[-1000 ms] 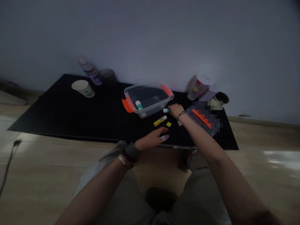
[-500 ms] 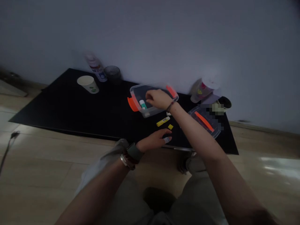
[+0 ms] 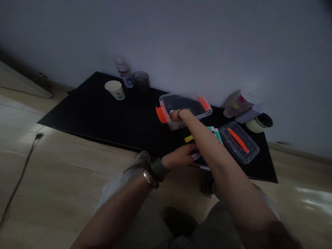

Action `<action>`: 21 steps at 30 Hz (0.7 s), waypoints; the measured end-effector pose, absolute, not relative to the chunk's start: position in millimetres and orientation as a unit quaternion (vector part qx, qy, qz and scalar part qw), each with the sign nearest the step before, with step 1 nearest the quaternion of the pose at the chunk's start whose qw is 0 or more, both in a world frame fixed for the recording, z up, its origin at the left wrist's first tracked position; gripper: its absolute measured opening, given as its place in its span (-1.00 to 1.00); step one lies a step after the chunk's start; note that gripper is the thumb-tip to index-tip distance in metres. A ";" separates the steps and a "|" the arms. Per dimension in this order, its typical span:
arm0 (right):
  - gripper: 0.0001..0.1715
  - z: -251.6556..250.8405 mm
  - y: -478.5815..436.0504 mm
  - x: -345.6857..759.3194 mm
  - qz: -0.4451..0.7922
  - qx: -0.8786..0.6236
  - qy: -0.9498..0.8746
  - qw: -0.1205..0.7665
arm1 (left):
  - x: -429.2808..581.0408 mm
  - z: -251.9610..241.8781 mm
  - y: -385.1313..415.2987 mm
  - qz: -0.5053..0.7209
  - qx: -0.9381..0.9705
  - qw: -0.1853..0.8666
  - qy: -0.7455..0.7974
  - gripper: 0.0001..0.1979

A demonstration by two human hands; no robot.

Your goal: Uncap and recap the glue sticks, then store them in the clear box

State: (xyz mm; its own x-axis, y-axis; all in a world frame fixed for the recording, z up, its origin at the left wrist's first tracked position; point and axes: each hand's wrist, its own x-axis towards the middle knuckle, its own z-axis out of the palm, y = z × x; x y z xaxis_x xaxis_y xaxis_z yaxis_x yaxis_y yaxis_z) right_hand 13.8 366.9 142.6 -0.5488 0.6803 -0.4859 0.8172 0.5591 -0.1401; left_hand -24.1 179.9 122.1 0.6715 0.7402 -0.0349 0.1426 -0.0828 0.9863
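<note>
My right hand [image 3: 175, 115] reaches down into a clear plastic box [image 3: 166, 99] with orange side clips, at its near left corner. Its fingers are bunched and mostly hidden, with a small white end showing beside them. Just over the table's front edge, my left hand [image 3: 183, 155] has thumb and forefinger apart, the tips partly behind my right forearm. A pale band wraps one of its digits. Between the hands lies a yellow glue stick [image 3: 188, 138], half covered by the forearm. White-and-green tubes [image 3: 218, 135] lie right of the forearm.
On the black table [image 3: 85, 114], a clear lid [image 3: 251, 147] with an orange handle lies at the right. Behind it stand a plastic cup [image 3: 234, 105] and a pale mug [image 3: 255, 125]. Back left are a paper cup [image 3: 114, 90], spray can [image 3: 126, 76] and dark glass [image 3: 140, 81].
My right hand has moved from the middle of the box down to its near left corner. The view has shifted left, bringing the tubes beside the lid into sight.
</note>
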 end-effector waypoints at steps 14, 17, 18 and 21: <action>-0.32 155.6 191.6 142.9 -0.258 0.432 0.822 -0.265 | -3.1 132.0 183.7 0.346 0.253 0.799 0.422 -0.49; -0.41 132.7 157.9 155.0 -0.302 0.465 0.789 -0.262 | 6.7 130.6 169.9 0.295 0.207 0.836 0.415 -0.50; -0.45 131.0 154.1 160.3 -0.310 0.475 0.779 -0.267 | 9.1 128.0 166.2 0.297 0.219 0.830 0.418 -0.50; -0.51 139.6 157.5 180.1 -0.310 0.516 0.742 -0.295 | 10.8 119.7 160.3 0.317 0.339 0.778 0.424 -0.48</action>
